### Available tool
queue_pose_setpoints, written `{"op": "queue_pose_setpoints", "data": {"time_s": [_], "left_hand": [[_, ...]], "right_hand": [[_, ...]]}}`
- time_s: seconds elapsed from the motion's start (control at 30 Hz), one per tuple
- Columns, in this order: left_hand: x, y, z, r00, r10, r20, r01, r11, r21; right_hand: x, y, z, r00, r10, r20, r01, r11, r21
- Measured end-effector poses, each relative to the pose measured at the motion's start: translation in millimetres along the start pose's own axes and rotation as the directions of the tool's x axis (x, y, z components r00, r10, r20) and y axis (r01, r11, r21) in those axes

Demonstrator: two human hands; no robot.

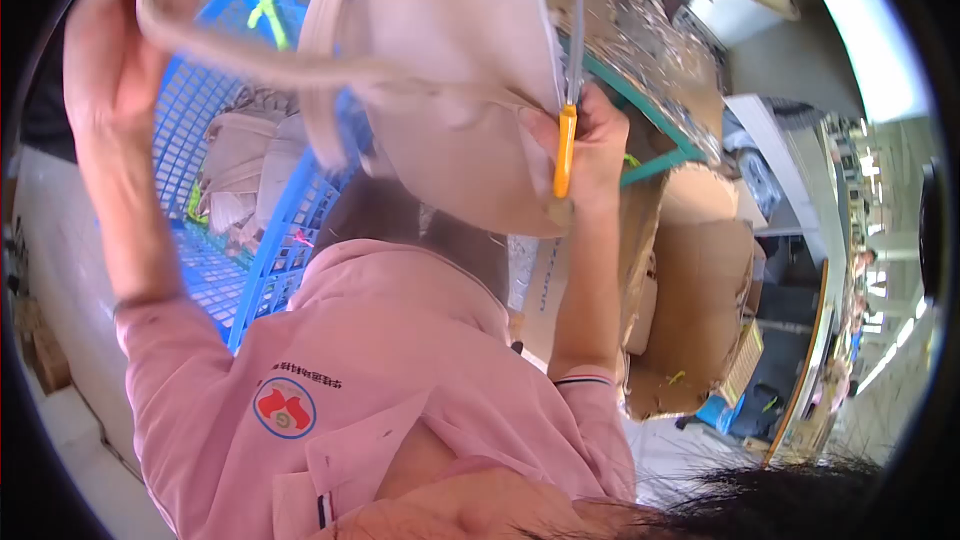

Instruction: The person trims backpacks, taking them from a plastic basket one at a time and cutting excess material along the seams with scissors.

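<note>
A beige fabric bag hangs in front of my body, blurred in places by motion. My right hand is closed at its right edge, holding the fabric together with a cutting tool that has an orange handle and a metal blade pointing up. From the bag a beige strap runs left and curves up in front of my left hand. That hand is raised at the upper left; its fingers are smeared and cut off by the frame's top, so its grip on the strap is unclear.
A blue plastic basket at the left holds beige pieces and bright green bands. At the upper right is a worn table with a green frame and scraps on it. An open cardboard box stands below it, at my right.
</note>
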State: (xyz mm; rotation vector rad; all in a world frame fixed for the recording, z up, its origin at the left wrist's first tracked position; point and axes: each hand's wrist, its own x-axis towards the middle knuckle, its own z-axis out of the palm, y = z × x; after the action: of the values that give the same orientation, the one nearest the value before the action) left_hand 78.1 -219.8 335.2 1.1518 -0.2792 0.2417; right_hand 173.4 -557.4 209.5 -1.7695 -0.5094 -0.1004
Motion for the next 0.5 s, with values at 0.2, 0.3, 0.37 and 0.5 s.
{"op": "queue_pose_setpoints", "data": {"time_s": [0.2,0.3,0.37,0.5], "left_hand": [[-17.1,-57.3,-6.4,0.95,0.304,-0.076,0.017,0.192,0.981],[17.4,-75.6,24.6,0.938,0.142,0.318,-0.345,0.253,0.904],[43.8,-94.8,42.3,0.822,0.101,0.56,-0.568,0.211,0.796],[63.8,-113.9,64.8,0.807,-0.244,0.538,-0.265,0.665,0.699]], "right_hand": [[-8.3,-6.3,-17.8,0.921,0.079,0.38,-0.139,0.981,0.134],[-13.9,-16.7,-10.4,0.902,0.042,0.429,-0.146,0.966,0.212],[-17.3,-19.0,-7.0,0.9,-0.029,0.434,-0.106,0.953,0.284],[-33.6,-20.7,-14.0,0.943,-0.027,0.333,-0.033,0.984,0.174]]}}
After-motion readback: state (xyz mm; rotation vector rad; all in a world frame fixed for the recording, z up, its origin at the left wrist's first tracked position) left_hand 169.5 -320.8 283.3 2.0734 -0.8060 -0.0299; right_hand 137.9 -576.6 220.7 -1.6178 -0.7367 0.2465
